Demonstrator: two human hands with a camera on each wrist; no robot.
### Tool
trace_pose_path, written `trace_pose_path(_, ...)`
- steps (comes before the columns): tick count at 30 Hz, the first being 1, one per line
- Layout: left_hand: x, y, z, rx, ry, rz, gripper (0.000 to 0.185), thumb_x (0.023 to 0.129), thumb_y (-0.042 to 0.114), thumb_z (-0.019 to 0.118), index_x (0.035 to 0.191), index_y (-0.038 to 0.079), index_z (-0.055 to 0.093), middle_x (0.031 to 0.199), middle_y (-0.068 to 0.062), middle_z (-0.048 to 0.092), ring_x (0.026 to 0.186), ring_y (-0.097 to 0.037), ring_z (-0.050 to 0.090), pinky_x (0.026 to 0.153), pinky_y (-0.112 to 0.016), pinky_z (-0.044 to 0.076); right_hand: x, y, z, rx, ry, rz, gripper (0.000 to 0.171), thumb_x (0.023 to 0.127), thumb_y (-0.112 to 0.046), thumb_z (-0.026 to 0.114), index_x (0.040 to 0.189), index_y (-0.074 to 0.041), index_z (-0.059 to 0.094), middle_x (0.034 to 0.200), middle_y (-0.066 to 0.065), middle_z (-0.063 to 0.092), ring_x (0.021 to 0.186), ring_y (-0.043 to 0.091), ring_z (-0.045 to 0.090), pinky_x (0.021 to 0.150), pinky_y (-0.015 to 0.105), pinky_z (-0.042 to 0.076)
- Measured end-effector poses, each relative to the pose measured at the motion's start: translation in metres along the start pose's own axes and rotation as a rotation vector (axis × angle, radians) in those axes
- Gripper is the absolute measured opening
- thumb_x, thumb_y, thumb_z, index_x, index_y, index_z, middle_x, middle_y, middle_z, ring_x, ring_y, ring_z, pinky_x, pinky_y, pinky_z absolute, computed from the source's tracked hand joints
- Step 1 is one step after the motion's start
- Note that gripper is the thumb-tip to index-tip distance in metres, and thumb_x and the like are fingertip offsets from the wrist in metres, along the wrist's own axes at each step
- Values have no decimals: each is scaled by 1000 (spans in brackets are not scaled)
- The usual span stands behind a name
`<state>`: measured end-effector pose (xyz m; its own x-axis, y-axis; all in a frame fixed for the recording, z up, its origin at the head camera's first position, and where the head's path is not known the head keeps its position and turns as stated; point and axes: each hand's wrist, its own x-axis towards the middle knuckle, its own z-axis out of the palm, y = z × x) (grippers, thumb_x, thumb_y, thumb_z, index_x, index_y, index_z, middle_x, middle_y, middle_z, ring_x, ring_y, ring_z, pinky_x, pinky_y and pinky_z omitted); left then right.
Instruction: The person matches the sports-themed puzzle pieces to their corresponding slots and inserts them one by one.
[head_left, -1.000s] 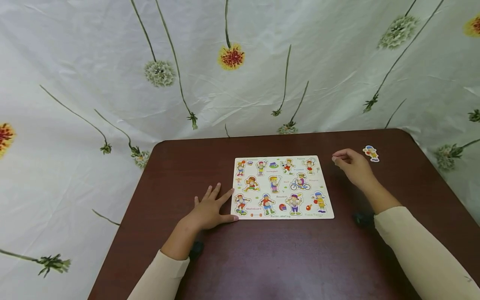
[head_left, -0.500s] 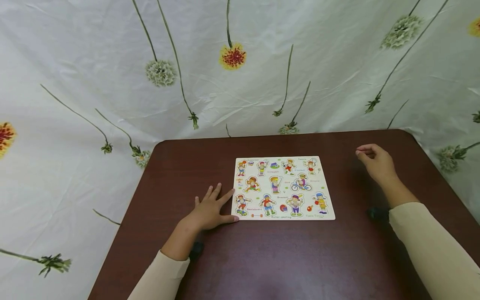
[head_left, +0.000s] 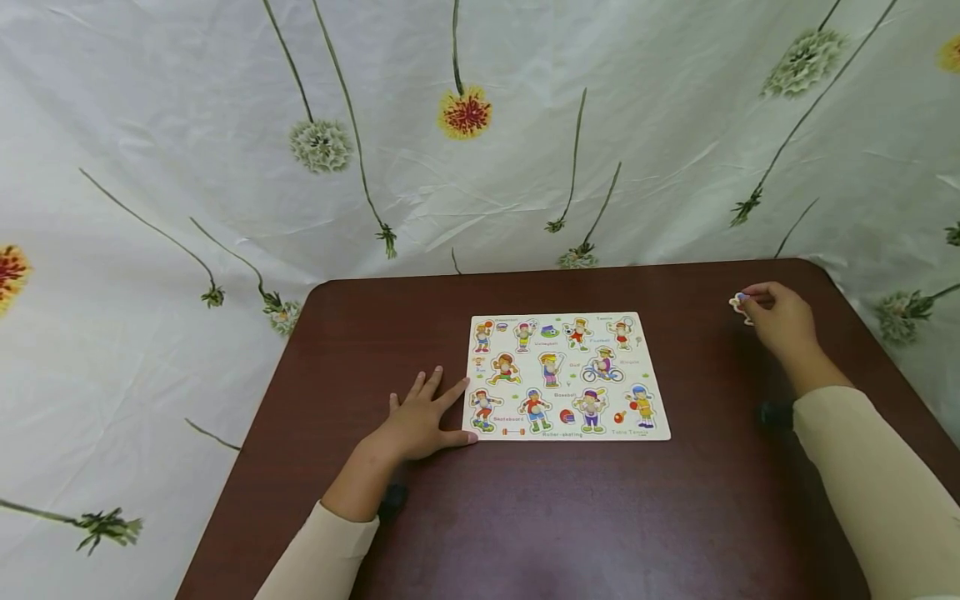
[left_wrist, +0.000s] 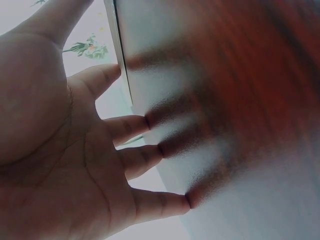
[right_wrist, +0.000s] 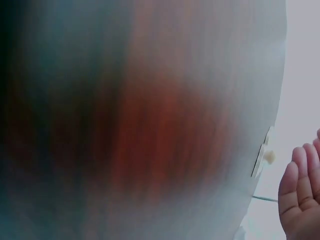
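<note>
The left hand lies flat on the table, fingers spread, its fingertips touching the board's left edge. Well to the right of the board, the right hand curls over the piece, fingertips on it; whether it grips the piece I cannot tell.

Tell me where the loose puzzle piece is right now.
In the head view the loose puzzle piece lies on the table near its far right corner, at the fingertips of the right hand, well right of the puzzle board.
</note>
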<state>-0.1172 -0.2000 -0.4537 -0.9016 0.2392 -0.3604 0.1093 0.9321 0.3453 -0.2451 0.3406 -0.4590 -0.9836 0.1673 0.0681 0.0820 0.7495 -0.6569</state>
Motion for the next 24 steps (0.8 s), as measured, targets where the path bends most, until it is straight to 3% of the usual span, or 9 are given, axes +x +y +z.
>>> trace_pose_path(4, 0, -1, 1, 1, -1, -1, 91, 86, 62, 70, 161, 35, 25, 171, -17, 7, 158, -42, 3, 113, -81, 7, 5, 4, -3, -133, -28, -65, 38, 105, -20, 50, 126, 10, 59, 115, 34, 58, 107, 48, 58, 78, 48, 45)
trace_pose_path(7, 0, 0, 1, 3, -3, -5, 91, 86, 63, 70, 161, 35, 25, 171, -16, 7, 158, -41, 2, 113, -81, 7, 8, 6, -4, -192, -72, -102, 36, 103, -15, 51, 125, 12, 60, 109, 38, 60, 99, 48, 59, 81, 55, 45)
trace_pose_path(14, -1, 1, -1, -2, -5, -7, 91, 87, 63, 70, 161, 35, 25, 171, -16, 6, 158, -41, 2, 114, -80, 6, 8, 5, -5, -247, -172, -100, 35, 102, -10, 46, 123, 15, 59, 119, 41, 51, 108, 53, 50, 88, 63, 42)
trace_pose_path(19, -2, 2, -1, -8, -1, -4, 91, 86, 63, 70, 161, 34, 26, 171, -16, 7, 158, -41, 2, 113, -81, 6, 7, 4, -7, -261, -157, -102, 26, 100, -7, 51, 114, 11, 64, 98, 34, 65, 92, 46, 57, 74, 50, 46)
trace_pose_path(24, -2, 2, -1, -4, 0, -3, 91, 86, 63, 70, 161, 34, 26, 171, -16, 7, 158, -41, 2, 113, -81, 7, 6, 4, -9, -253, -157, -65, 24, 100, -7, 53, 113, 10, 65, 96, 32, 69, 81, 41, 63, 64, 38, 44)
